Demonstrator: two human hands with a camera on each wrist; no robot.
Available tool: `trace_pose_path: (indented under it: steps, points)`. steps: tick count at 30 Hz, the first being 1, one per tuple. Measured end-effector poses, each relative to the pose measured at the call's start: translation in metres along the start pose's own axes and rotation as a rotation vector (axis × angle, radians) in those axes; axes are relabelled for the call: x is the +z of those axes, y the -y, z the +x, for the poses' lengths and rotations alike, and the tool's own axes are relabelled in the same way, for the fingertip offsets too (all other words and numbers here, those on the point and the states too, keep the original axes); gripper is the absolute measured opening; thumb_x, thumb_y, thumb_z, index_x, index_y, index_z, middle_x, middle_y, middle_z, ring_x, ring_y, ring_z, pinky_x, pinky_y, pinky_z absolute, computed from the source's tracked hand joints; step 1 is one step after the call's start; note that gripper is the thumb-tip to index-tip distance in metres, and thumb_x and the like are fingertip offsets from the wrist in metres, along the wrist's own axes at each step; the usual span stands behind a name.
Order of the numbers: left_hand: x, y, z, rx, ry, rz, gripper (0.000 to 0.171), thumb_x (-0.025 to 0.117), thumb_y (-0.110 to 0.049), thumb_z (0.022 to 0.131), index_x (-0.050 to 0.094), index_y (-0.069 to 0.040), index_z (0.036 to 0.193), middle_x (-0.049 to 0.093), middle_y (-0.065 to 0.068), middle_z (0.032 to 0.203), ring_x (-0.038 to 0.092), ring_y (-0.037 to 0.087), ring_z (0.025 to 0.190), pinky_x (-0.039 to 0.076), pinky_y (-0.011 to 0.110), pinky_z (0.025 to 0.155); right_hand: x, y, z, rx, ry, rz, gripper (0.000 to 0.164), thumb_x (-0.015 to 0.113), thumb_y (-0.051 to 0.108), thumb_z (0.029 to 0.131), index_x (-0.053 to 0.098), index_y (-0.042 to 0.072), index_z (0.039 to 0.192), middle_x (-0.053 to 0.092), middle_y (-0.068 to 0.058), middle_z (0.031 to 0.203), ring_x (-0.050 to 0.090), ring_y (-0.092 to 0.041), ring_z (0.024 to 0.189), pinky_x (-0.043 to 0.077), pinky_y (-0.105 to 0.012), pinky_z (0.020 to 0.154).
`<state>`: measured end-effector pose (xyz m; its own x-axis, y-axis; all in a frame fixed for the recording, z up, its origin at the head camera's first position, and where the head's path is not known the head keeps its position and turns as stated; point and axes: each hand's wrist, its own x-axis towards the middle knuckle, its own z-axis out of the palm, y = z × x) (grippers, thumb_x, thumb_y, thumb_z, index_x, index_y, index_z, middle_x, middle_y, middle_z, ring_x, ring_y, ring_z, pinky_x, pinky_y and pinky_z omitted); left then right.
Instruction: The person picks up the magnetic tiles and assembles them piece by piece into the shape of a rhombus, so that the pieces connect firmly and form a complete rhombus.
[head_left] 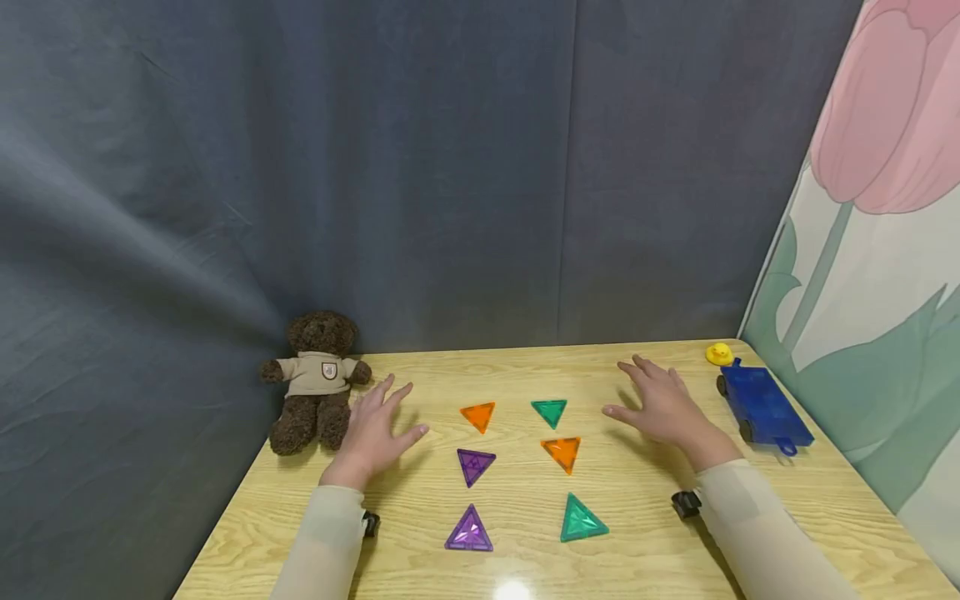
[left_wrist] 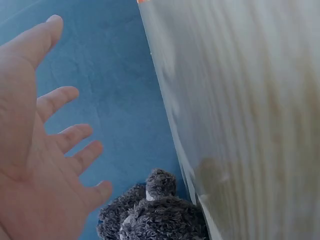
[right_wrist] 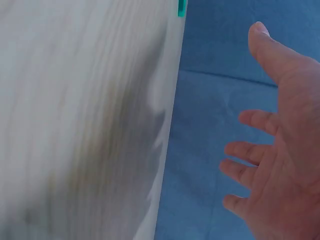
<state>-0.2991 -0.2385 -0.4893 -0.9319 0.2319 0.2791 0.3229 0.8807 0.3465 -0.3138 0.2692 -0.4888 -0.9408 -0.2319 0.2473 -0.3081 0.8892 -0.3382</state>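
Observation:
My left hand [head_left: 372, 439] hovers over the table's left side with fingers spread and nothing in it, just right of the teddy bear [head_left: 318, 383]. On the other side my right hand [head_left: 660, 406] is likewise spread and holds nothing, its shadow falling on the wood. Between the hands lie translucent triangular tiles in two columns. The left column has an orange tile [head_left: 478, 416], a purple tile [head_left: 476, 467] and a nearer purple tile [head_left: 469, 531]. In the right column are a green tile [head_left: 550, 412], an orange tile [head_left: 562, 454] and a nearer green tile [head_left: 582, 520].
A blue toy wagon [head_left: 763, 406] with dark wheels stands at the table's right edge, and a yellow rubber duck [head_left: 719, 354] sits behind it. Dark curtain [head_left: 465, 183] hangs along the back and left. A tulip-patterned panel [head_left: 885, 275] borders the right side.

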Motion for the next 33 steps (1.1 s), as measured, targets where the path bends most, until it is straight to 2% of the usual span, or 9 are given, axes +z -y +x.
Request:
trace_pose_path:
  steps: [6, 10, 16, 21, 27, 33]
  points:
    - [0.001, -0.002, -0.007, -0.011, 0.039, -0.054, 0.083, 0.068, -0.068, 0.092, 0.042, -0.031, 0.162, 0.031, 0.009, 0.169, 0.031, 0.044, 0.151, 0.021, 0.074, 0.118, 0.001, 0.009, 0.009, -0.019, 0.022, 0.020, 0.095, 0.074, 0.060, 0.093, 0.041, -0.001, 0.157, 0.036, -0.033, 0.159, 0.033, -0.054, 0.144, 0.017, -0.074, 0.117]
    - [0.001, -0.003, -0.011, -0.025, 0.066, -0.093, 0.083, 0.068, -0.069, 0.092, 0.041, -0.032, 0.162, 0.034, 0.008, 0.167, 0.033, 0.042, 0.150, 0.024, 0.074, 0.116, 0.002, 0.016, 0.013, -0.030, 0.036, 0.043, 0.093, 0.073, 0.060, 0.093, 0.042, 0.000, 0.157, 0.039, -0.032, 0.158, 0.035, -0.054, 0.143, 0.021, -0.074, 0.116]
    - [0.001, -0.006, -0.017, -0.034, 0.098, -0.147, 0.078, 0.074, -0.058, 0.093, 0.046, -0.029, 0.159, 0.039, 0.007, 0.164, 0.039, 0.041, 0.147, 0.032, 0.068, 0.116, 0.007, 0.024, 0.023, -0.067, 0.033, 0.033, 0.088, 0.073, 0.057, 0.094, 0.045, 0.001, 0.156, 0.044, -0.030, 0.155, 0.041, -0.054, 0.140, 0.026, -0.073, 0.114]
    - [0.002, -0.012, -0.022, -0.009, 0.135, -0.194, 0.072, 0.078, -0.047, 0.094, 0.051, -0.022, 0.156, 0.043, 0.007, 0.162, 0.044, 0.039, 0.144, 0.039, 0.062, 0.114, 0.013, 0.030, 0.031, -0.084, 0.045, 0.029, 0.082, 0.075, 0.052, 0.095, 0.047, 0.002, 0.154, 0.048, -0.029, 0.152, 0.045, -0.052, 0.137, 0.030, -0.072, 0.114]
    - [0.007, -0.017, -0.024, 0.040, 0.183, -0.243, 0.063, 0.078, -0.037, 0.096, 0.057, -0.015, 0.151, 0.048, 0.010, 0.157, 0.047, 0.038, 0.142, 0.039, 0.059, 0.116, 0.018, 0.039, 0.038, -0.091, 0.068, 0.048, 0.078, 0.077, 0.047, 0.095, 0.049, 0.003, 0.154, 0.049, -0.028, 0.152, 0.047, -0.051, 0.137, 0.030, -0.072, 0.114]
    - [0.008, -0.026, -0.029, 0.067, 0.248, -0.281, 0.061, 0.077, -0.038, 0.097, 0.058, -0.013, 0.150, 0.050, 0.009, 0.155, 0.045, 0.038, 0.143, 0.036, 0.059, 0.117, 0.024, 0.047, 0.044, -0.112, 0.098, 0.078, 0.076, 0.078, 0.044, 0.095, 0.051, 0.002, 0.153, 0.049, -0.028, 0.151, 0.048, -0.051, 0.136, 0.032, -0.071, 0.114]
